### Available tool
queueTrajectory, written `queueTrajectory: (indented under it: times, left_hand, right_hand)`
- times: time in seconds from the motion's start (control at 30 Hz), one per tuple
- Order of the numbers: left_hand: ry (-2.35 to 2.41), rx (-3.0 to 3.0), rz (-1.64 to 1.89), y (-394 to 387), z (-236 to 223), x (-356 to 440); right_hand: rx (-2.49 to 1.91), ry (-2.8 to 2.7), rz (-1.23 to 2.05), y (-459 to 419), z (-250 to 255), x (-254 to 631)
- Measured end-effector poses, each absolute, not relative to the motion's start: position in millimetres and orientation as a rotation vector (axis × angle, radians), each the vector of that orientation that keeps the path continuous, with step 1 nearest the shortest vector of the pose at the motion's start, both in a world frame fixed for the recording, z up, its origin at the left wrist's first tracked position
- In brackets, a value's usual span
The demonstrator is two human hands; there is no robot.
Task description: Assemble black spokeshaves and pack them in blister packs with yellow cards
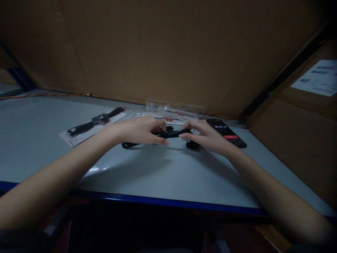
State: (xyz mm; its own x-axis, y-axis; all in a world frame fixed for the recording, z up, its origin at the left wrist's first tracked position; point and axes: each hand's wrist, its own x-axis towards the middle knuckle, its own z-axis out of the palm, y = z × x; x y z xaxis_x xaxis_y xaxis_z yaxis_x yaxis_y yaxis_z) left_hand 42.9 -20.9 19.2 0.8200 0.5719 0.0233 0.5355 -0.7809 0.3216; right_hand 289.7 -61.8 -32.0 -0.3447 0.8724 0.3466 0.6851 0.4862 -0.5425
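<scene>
A black tool [173, 134] with long handles lies low over the table, crossing between my two hands. One handle has a hole in its end, and small metal parts show by the dark head at the right; I cannot make out its exact kind. My left hand [142, 130] is closed around the handles, thumb in front and fingers behind. Near the head, my right hand [201, 135] pinches the tool between thumb and fingers. Part of the tool is hidden by both hands.
A similar black item in a carded pack [96, 123] lies at the left. Clear plastic packaging [176, 114] with printed card sits behind my hands. A phone [228, 133] showing a timer lies at the right. Cardboard walls [168, 52] stand behind and right; the table has a blue front edge [158, 201].
</scene>
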Motion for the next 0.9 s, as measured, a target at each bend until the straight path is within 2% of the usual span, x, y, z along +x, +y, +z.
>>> queueTrajectory:
  times: [0.13, 0.27, 0.37, 0.5, 0.63, 0.73, 0.9]
  left_hand:
    - [0.668, 2.464, 0.167, -19.5, 10.0, 48.8]
    - [0.602, 1.851, 0.175, -27.2, -2.1, 51.6]
    - [0.634, 1.583, 0.183, -30.5, -10.2, 50.9]
    - [0.688, 1.349, 0.269, -27.0, -16.0, 49.6]
    - [0.726, 1.198, 0.333, -24.2, -17.6, 50.5]
    - [0.713, 1.13, 0.324, -24.0, -20.0, 51.8]
    - [0.734, 1.101, 0.347, -25.6, -23.8, 55.2]
  right_hand:
    - [-1.123, -1.799, 0.711, -66.1, -30.6, 281.1]
    - [-1.085, -1.649, 0.809, -69.0, -25.3, 282.2]
    - [-1.242, -1.738, 0.683, -67.0, -20.6, 303.4]
    - [-1.612, -2.133, 0.385, -59.5, -26.9, 336.6]
    - [-1.652, -2.343, 0.287, -55.2, -38.7, 342.5]
    - [-1.583, -2.368, 0.334, -54.4, -40.9, 337.2]
    - [-1.577, -2.305, 0.615, -50.2, -41.0, 334.8]
